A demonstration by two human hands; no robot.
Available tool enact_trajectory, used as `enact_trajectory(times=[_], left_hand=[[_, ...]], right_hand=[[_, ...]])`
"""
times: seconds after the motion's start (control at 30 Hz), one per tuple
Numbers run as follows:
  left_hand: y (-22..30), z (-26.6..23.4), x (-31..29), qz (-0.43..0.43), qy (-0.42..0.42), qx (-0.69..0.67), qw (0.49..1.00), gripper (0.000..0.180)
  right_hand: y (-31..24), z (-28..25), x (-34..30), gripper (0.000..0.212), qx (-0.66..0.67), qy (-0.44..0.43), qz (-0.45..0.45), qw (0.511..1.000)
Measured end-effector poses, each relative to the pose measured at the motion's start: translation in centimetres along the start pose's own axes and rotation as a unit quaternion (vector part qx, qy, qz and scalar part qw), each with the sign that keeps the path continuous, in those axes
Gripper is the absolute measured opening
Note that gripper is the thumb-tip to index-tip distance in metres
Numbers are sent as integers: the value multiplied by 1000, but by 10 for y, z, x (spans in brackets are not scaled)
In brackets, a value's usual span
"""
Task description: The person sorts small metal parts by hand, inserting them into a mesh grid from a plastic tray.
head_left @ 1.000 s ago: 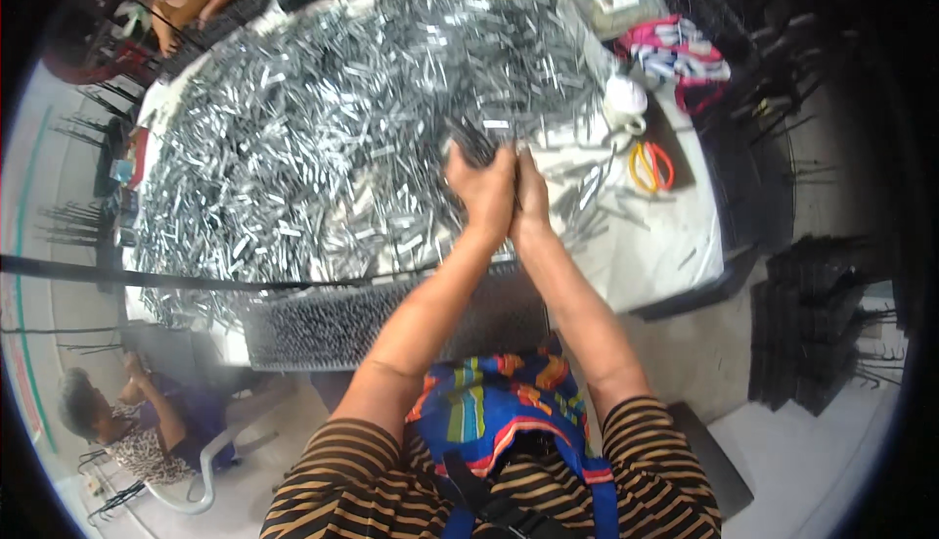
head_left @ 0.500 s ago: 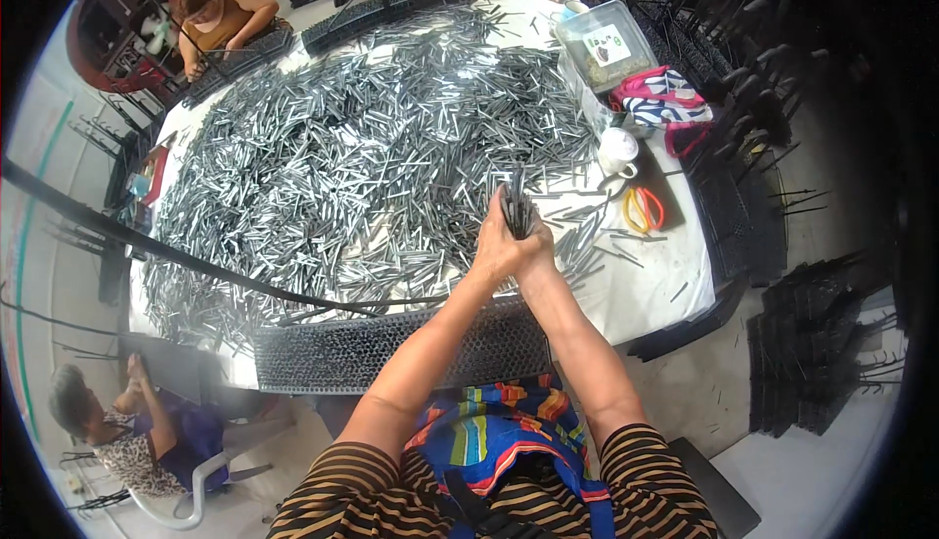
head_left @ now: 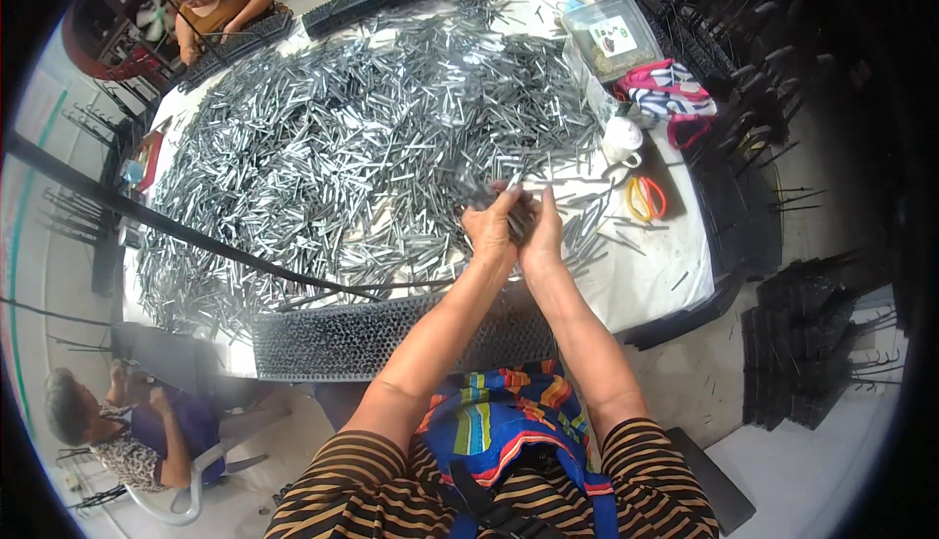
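Together, your left hand [head_left: 489, 234] and right hand [head_left: 543, 238] cupped a grey strip bundle [head_left: 520, 214], fingers [head_left: 549, 206] curled around it; beyond them spread a strip pile [head_left: 342, 128], rightward a white mug [head_left: 623, 140].

Left grip [head_left: 491, 228] and right grip [head_left: 542, 236], bare-handed, cup slim dark-grey strips [head_left: 523, 212] near the front edge of the white-topped table [head_left: 657, 283], a shiny grey strip heap [head_left: 323, 148] sprawling beyond!
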State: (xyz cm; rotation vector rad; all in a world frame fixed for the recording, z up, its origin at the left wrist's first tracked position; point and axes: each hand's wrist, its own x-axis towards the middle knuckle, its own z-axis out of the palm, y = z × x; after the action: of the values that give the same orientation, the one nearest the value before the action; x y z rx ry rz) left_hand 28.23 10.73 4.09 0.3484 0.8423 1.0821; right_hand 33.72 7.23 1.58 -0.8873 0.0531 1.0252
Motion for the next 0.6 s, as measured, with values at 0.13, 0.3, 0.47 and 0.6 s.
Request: enact_trajectory(times=[0.13,0.3,0.47,0.6], left_hand=[[-8,-5,6,-13,-107,82,991,18],[-3,-13,33,184,-72,264,944,15],[8,-15,-3,-107,-161,146,970,11],[20,-62,-69,-230,-274,139,923,18]], right_hand=[[8,-3,16,44,-59,49,-44,996],[6,-15,3,40,-268,-81,-133,951],[-8,-58,10,32,-202,-39,-105,973],[-36,-21,-41,51,-279,-254,-128,917]])
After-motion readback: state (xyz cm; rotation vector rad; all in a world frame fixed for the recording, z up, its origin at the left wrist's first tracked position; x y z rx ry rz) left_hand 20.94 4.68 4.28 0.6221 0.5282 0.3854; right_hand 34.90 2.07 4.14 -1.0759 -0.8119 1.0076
